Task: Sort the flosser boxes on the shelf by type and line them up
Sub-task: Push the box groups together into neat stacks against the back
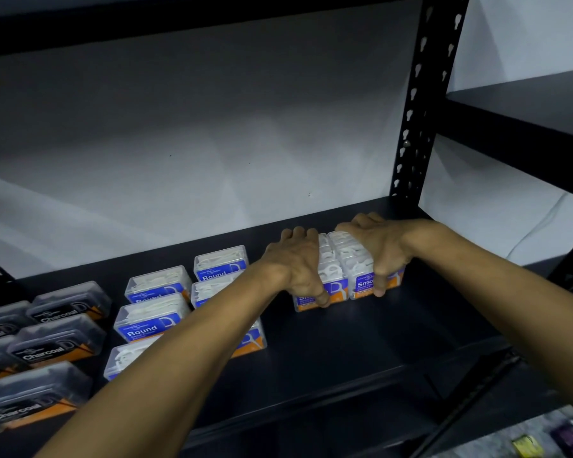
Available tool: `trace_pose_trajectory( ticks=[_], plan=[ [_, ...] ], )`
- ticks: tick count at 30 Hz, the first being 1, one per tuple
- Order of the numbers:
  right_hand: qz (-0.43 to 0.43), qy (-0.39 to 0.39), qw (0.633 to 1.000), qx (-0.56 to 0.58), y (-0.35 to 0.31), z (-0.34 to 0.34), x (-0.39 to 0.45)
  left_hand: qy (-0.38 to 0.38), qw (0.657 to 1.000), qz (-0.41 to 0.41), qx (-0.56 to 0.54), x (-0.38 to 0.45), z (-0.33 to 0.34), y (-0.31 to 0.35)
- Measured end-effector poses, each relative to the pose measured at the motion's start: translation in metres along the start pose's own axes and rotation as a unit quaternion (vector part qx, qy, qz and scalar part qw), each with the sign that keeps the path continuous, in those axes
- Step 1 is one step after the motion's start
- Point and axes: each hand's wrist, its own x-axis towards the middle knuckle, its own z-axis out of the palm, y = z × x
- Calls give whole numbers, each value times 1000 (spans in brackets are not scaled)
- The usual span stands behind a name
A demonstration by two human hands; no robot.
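- Head view, right of centre: left hand [298,266] and right hand [377,249], fingers closed, clamp two rows of clear blue-labelled flosser boxes [341,259] between them.
- Black metal shelf [361,342] carries them.

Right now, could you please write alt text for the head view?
Both hands, left hand and right hand, press together two rows of Smooth flosser boxes on a black shelf; Round boxes and Charcoal boxes sit grouped further left.

You see six dark grey Charcoal-labelled clear plastic boxes [57,345], six blue Round-labelled clear plastic boxes [148,317], and two rows of blue-and-orange clear plastic boxes [361,279], count hidden.
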Motion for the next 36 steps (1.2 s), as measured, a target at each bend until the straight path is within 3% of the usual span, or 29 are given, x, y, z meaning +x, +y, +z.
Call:
trace_pose_trajectory(
  ticks=[12, 19, 25, 29, 33, 36],
  plan=[
    [14, 3, 1000, -6, 3, 6, -8, -30, 999, -1, -36, -6, 5, 3],
    [5, 69, 993, 98, 16, 18, -30, 83, 981, -28, -172, -25, 18, 10],
    [9, 136, 946, 294, 31, 46, -41, 136, 923, -106, -345, -35, 41, 22],
    [5, 159, 877, 453, 34, 70, -40, 143, 840, -133, -505, -34, 61, 27],
    [6, 183, 838, 513, 32, 91, -36, 190, 786, -151, -569, -35, 70, 28],
    [19, 203, 825, 527, 29, 96, -33, 207, 772, -159, -579, -33, 78, 26]
  ],
)
